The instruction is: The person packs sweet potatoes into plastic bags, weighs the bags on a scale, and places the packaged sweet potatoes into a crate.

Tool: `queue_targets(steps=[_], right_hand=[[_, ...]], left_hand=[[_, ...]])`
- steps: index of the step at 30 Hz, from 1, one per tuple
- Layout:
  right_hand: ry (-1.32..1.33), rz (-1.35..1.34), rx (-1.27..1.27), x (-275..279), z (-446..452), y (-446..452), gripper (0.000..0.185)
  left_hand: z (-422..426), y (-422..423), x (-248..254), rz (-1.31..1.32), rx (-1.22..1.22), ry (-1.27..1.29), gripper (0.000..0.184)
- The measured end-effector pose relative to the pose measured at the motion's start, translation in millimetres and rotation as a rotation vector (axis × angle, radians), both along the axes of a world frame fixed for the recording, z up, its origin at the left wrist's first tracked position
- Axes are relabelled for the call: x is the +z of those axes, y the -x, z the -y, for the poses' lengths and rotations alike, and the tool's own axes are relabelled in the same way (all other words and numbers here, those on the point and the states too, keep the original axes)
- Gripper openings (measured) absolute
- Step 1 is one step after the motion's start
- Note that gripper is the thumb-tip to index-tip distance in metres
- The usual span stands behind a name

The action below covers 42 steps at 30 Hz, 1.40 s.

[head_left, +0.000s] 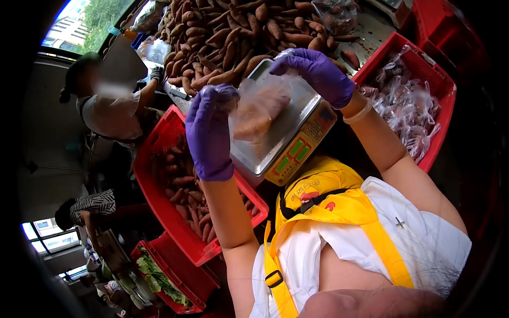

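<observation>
My left hand (211, 130), in a purple glove, has its fingers closed on one side of a clear plastic bag (257, 114). My right hand (318, 74), also gloved in purple, pinches the bag's other upper corner. Sweet potatoes show through the plastic, somewhat blurred. The bag hangs above the metal pan of a yellow scale (310, 139), whose green display faces me. Whether the bag touches the pan I cannot tell.
A big heap of sweet potatoes (222, 37) lies beyond the scale. Red crates hold loose sweet potatoes (183, 185), bagged ones (405, 106) and leafy greens (159, 275). A co-worker (108, 111) with a gloved hand stands at the left; other people are further back.
</observation>
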State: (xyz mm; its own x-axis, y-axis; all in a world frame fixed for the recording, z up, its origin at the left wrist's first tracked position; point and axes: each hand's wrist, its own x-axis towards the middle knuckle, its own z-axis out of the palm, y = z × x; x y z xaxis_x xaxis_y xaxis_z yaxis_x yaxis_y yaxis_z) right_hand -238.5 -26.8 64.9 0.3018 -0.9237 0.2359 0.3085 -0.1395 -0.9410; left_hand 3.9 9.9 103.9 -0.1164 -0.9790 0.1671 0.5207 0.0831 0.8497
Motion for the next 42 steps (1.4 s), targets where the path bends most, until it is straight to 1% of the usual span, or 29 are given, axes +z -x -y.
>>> queue_targets(steps=[1,3,4,5,6,7,8,9,11,12,13,15,18,19,21,22,24,25,27,29,31,32,33,34,35,37,38,41,42], right_hand=[[-0.037,0.019,-0.014,0,-2,7,0.025],[-0.088,0.137,0.032,-25,-1,16,0.025],[-0.150,0.101,0.059,-27,-2,15,0.026],[-0.216,0.062,0.088,-28,-3,14,0.026],[-0.205,0.108,0.112,-26,-2,12,0.027],[-0.197,0.152,0.137,-20,0,6,0.027],[-0.164,0.156,0.130,-19,9,2,0.027],[-0.105,0.104,0.085,-13,13,-2,0.026],[-0.007,0.048,0.000,3,15,-5,0.024],[-0.003,0.050,-0.006,3,14,-3,0.024],[0.010,0.038,0.021,2,12,2,0.024],[-0.001,-0.003,0.063,-8,3,12,0.024],[-0.152,-0.333,0.104,-19,-13,16,0.024],[-0.113,-0.546,0.027,-22,-20,14,0.026],[0.612,-1.055,-0.610,-15,-32,-5,0.026],[0.611,-1.055,-0.606,-2,-39,-15,0.026],[0.899,-0.948,-0.822,29,-50,-33,0.025],[0.898,-0.951,-0.816,27,-54,-42,0.025],[0.819,-0.835,-0.200,14,-57,-56,0.025],[0.499,-1.145,0.045,-14,-42,-70,0.023],[0.336,-1.141,0.083,-26,-28,-59,0.024],[0.341,-1.144,0.084,-54,-21,-51,0.024],[0.212,-1.114,0.076,-96,-13,-43,0.026],[0.079,-1.082,0.070,-97,-11,-43,0.028],[0.077,-1.085,0.079,-98,-9,-40,0.028],[-0.064,-1.140,0.171,-87,-12,-30,0.036],[-0.013,-1.202,0.192,-84,-10,-28,0.041],[0.003,-1.227,0.240,-83,-6,-29,0.044],[-0.057,-1.360,0.347,-79,-4,-32,0.054]], left_hand=[[-5,-3,-4,-0.023,0.057,-0.048,0.022],[-7,-22,-33,-0.001,0.102,-0.133,0.024],[-6,-28,-38,0.069,0.044,-0.193,0.032],[-5,-31,-42,0.008,-0.037,-0.239,0.040],[-1,-32,-45,0.069,-0.027,-0.196,0.043],[2,-29,-42,0.126,-0.014,-0.157,0.046],[-2,-18,-20,0.050,-0.006,-0.220,0.047],[1,-22,-18,0.056,-0.025,-0.130,0.044],[-1,-34,-13,0.019,-0.092,-0.034,0.044],[-7,-35,-9,0.058,-0.072,-0.021,0.046],[-19,-37,-11,0.140,0.058,-0.107,0.050],[-40,-43,-29,0.241,0.101,-0.179,0.051],[-72,-42,-45,0.229,0.029,-0.260,0.049],[-77,-43,-58,0.242,0.059,-0.297,0.049],[-86,-37,-63,0.306,0.106,-0.308,0.048],[-88,-35,-64,0.306,0.109,-0.311,0.048],[-90,-30,-61,0.327,0.115,-0.296,0.047],[-90,-28,-58,0.324,0.117,-0.301,0.047],[-89,-24,-50,0.337,0.080,-0.291,0.048],[-92,-23,-46,0.316,0.065,-0.267,0.050],[-95,-26,-45,0.295,0.050,-0.243,0.053],[-96,-29,-45,0.276,0.054,-0.235,0.051],[-95,-30,-46,0.255,0.060,-0.228,0.050],[-95,-31,-48,0.250,0.067,-0.229,0.050],[-95,-32,-51,0.278,0.095,-0.247,0.050],[-98,-31,-56,0.307,0.121,-0.279,0.050],[-98,-30,-57,0.321,0.105,-0.269,0.050],[-95,-26,-57,0.324,0.094,-0.261,0.050],[-94,-25,-58,0.332,0.113,-0.262,0.050]])
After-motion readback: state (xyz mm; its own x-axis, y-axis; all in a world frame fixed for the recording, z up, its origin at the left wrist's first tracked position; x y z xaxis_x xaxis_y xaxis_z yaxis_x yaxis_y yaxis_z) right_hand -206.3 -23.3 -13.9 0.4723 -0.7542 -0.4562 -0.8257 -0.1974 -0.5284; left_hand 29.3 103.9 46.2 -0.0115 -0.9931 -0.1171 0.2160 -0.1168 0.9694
